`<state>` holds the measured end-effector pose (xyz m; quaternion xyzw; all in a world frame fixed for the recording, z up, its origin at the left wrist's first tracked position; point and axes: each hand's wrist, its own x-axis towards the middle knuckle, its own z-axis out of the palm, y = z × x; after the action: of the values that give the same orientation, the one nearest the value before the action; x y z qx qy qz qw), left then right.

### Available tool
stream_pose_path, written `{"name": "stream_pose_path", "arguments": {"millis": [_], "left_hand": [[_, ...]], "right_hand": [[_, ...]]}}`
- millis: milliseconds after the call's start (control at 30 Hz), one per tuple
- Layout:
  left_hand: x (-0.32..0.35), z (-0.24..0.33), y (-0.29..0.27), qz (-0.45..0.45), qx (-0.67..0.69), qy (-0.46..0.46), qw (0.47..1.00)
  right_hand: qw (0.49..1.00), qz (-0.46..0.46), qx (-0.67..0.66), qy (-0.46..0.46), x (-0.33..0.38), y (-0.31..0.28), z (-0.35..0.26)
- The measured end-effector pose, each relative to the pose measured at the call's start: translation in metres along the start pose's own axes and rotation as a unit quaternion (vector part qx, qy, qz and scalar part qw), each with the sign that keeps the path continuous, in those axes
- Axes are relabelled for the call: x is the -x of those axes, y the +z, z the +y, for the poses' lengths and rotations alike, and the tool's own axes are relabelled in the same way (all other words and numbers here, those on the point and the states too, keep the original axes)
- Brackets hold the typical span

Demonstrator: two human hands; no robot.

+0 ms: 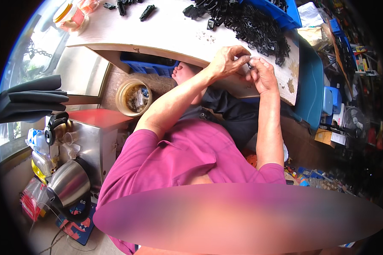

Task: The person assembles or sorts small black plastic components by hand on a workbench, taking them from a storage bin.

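My left hand point(227, 62) and my right hand point(263, 75) meet over the table's front edge, fingers bent and closed in a pinch. A small black part point(250, 66) shows between their fingertips, mostly covered, so its exact shape is hidden. Just beyond my hands lies a large heap of black plastic parts point(259, 32), spread over the right of the white table point(166, 36). One black piece point(147, 12) sits apart on the far left of the tabletop, near a few others point(121, 7).
A blue crate point(281, 12) stands behind the heap. At the table's right is a teal chair point(308, 85). Under the table are a blue basket point(149, 66) and a round bin point(120, 95). A steel kettle point(72, 182) stands at my left, and a lidded jar point(70, 19) at the far left.
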<state>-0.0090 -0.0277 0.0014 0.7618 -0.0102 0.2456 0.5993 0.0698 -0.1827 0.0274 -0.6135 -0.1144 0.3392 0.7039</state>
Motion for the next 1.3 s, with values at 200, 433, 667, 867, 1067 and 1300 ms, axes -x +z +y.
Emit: {"name": "stream_pose_path", "arguments": {"millis": [200, 433, 667, 867, 1067, 1300], "left_hand": [[0.006, 0.0, -0.007, -0.002, 0.029, -0.008, 1.0], [0.012, 0.0, 0.006, 0.175, 0.068, -0.039, 0.981], [0.014, 0.005, -0.009, 0.248, 0.04, -0.056, 0.966], [-0.006, -0.019, -0.123, 0.333, -0.296, 0.075, 0.892], [-0.023, -0.066, -0.261, 0.18, -0.623, -0.052, 0.759], [-0.033, -0.057, -0.226, 0.041, -0.576, -0.05, 0.815]], "right_hand": [[0.999, 0.002, -0.01, 0.032, 0.008, 0.015, -0.004], [0.996, 0.066, -0.055, 0.036, 0.006, 0.039, 0.002], [0.996, 0.081, -0.04, 0.027, 0.005, 0.052, 0.011], [0.995, 0.092, -0.039, -0.008, 0.005, 0.057, 0.014], [0.995, 0.054, -0.079, -0.039, 0.001, 0.059, 0.016], [0.994, 0.055, -0.09, -0.016, 0.001, 0.057, 0.016]]}}
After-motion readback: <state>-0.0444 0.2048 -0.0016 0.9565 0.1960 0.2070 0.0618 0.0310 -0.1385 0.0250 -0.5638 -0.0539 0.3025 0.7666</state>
